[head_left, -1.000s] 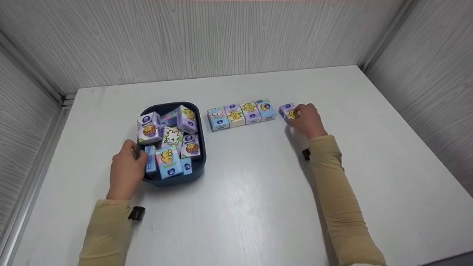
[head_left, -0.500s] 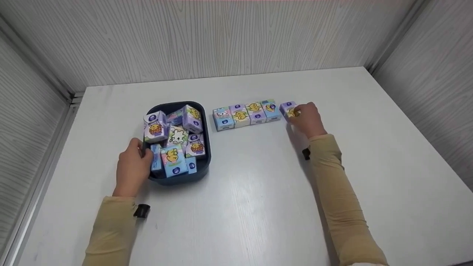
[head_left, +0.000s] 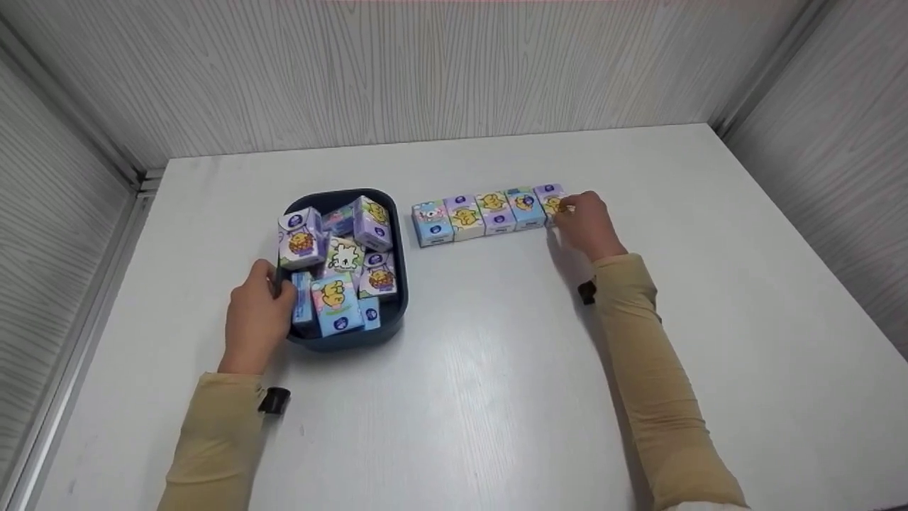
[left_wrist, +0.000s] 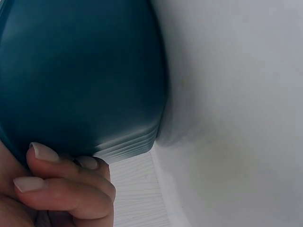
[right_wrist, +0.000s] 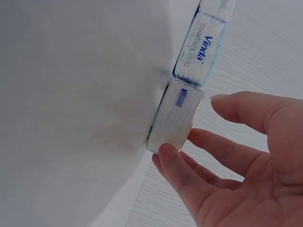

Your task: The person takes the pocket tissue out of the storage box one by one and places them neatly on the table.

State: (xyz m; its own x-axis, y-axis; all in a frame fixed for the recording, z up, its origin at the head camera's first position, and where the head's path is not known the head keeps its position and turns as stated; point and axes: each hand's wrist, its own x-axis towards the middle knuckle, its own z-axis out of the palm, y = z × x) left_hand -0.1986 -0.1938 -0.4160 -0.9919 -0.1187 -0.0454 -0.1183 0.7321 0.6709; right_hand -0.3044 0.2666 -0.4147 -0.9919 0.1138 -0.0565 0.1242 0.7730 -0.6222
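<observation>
Two bare hands in tan sleeves (head_left: 656, 383) reach over a white table (head_left: 425, 411). The left hand (head_left: 257, 323) is at the left side of a dark blue bin (head_left: 355, 342); its fingers are bent and grip the rim, and the left wrist view shows them close against the bin's outer wall. The bin stands upright on the left half of the table and holds a jumble of small boxed packs (head_left: 337, 305), some blue, some purple and white, printed with cartoon animals. Several lie tilted on others, and one white-and-purple pack (head_left: 301, 238) covers part of the rim at the far left.

To the right of the bin, and apart from it, a row of five packs (head_left: 494, 207) runs left to right, side by side. The right hand (head_left: 590, 226) is at the row's right end. Its fingers curl loosely round the outer end of the last one, a purple pack (head_left: 548, 193), while in the right wrist view one digit stands just clear of it. The purple pack lies against a blue pack (head_left: 526, 206), whose near side reads "Vinda". At the table's far edge rises a pale wall (head_left: 425, 71) with a woodgrain pattern.
</observation>
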